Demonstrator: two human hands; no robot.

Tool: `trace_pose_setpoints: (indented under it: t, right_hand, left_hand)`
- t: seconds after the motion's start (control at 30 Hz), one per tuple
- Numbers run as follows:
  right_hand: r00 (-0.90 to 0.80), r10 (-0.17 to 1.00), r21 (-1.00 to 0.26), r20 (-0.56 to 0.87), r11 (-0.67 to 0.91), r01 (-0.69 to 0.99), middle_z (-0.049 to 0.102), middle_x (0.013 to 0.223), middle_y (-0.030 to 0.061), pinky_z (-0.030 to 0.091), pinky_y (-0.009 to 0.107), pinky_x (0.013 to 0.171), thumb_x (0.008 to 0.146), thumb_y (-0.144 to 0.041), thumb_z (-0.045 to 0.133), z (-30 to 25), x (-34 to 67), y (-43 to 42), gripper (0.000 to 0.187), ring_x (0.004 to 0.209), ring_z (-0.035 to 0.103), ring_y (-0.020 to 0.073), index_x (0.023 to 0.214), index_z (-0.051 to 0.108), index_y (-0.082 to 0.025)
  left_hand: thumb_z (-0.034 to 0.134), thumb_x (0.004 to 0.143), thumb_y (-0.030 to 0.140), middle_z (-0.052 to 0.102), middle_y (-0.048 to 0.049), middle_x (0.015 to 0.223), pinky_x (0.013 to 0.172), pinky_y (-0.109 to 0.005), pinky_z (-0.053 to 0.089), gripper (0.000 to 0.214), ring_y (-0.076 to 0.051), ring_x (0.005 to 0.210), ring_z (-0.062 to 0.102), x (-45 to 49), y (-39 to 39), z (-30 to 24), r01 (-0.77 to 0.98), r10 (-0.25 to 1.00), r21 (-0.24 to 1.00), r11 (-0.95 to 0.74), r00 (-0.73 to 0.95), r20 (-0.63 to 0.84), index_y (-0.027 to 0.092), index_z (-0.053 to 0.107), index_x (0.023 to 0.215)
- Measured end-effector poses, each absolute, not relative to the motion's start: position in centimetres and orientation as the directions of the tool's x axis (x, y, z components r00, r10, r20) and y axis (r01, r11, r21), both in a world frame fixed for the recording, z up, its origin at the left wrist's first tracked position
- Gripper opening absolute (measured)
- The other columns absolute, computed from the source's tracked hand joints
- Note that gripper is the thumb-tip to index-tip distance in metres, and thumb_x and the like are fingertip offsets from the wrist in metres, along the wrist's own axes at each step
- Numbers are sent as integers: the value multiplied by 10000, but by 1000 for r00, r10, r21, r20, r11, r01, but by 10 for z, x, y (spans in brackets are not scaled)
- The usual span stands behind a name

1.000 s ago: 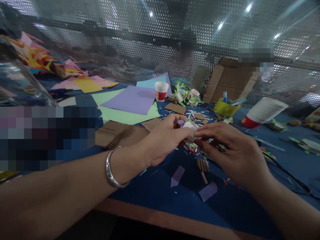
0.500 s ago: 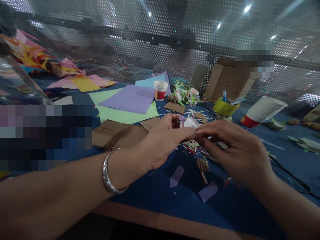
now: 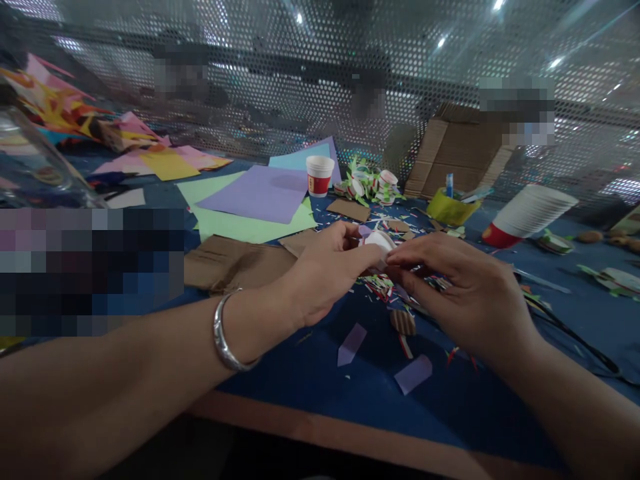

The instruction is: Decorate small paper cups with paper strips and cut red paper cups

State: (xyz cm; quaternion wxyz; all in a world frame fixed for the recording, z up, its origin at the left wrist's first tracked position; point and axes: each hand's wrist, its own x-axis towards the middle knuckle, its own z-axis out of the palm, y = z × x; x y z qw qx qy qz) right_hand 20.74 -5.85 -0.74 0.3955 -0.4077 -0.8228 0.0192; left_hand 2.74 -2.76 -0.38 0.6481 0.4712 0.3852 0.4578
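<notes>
A small white cut-down paper cup point(image 3: 379, 245) is held between my two hands over the middle of the table. My left hand point(image 3: 333, 270), with a silver bangle at its wrist, grips the cup from the left. A bit of purple paper point(image 3: 364, 231) sticks up by its fingertips. With thumb and fingers pinched together, my right hand point(image 3: 455, 283) holds the cup's right edge. Fingers hide much of the cup. Below them lie two cut purple paper strips point(image 3: 352, 345) and a small piece of corrugated cardboard point(image 3: 403, 323).
Purple paper sheets point(image 3: 257, 193) and brown cardboard point(image 3: 240, 263) lie left. A paper cup point(image 3: 320, 176) stands behind, near green-fringed cup pieces point(image 3: 367, 183). Stacked cups point(image 3: 533, 213) lean right of a yellow holder point(image 3: 453, 207). Paper scraps point(image 3: 379, 287) litter the blue table; a black cord point(image 3: 580, 333) lies right.
The cut-down cup has tilted so more of its white side shows. My fingers have shifted slightly on it, and both hands still hold it. The camera view has moved a little.
</notes>
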Motion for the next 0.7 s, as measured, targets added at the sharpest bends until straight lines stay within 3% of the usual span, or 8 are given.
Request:
trace_pose_setpoints:
  t: [0.7]
  right_hand:
    - [-406, 683, -338, 607, 685, 646, 748, 990, 59, 578, 394, 774, 948, -149, 622, -10, 205, -60, 154, 929, 715, 238, 1000, 709, -265]
  left_hand:
    - [592, 770, 24, 595, -39, 1016, 799, -283, 434, 280, -152, 917, 573, 28, -27, -10, -168, 948, 972, 164, 301, -108, 180, 500, 983]
